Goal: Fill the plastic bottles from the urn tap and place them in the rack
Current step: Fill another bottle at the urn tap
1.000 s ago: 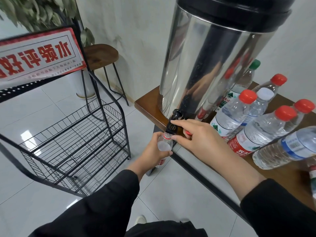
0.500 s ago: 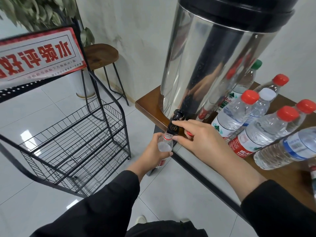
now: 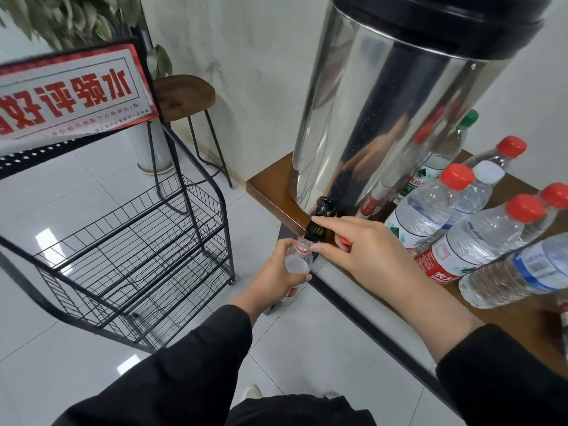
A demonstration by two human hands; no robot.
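Bottle (image 3: 297,262) sits clamped in the left hand (image 3: 276,276) grip; right hand (image 3: 359,250) fingers pinch the tap (image 3: 318,230).

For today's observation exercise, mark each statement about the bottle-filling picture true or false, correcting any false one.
1. The left hand holds an uncapped bottle under the tap. True.
2. The right hand rests flat on the table. False: its fingers grip the tap.
3. The wire rack already holds filled bottles. False: no bottles show in it.
4. Capped bottles lie on the wooden table beside the urn. True.
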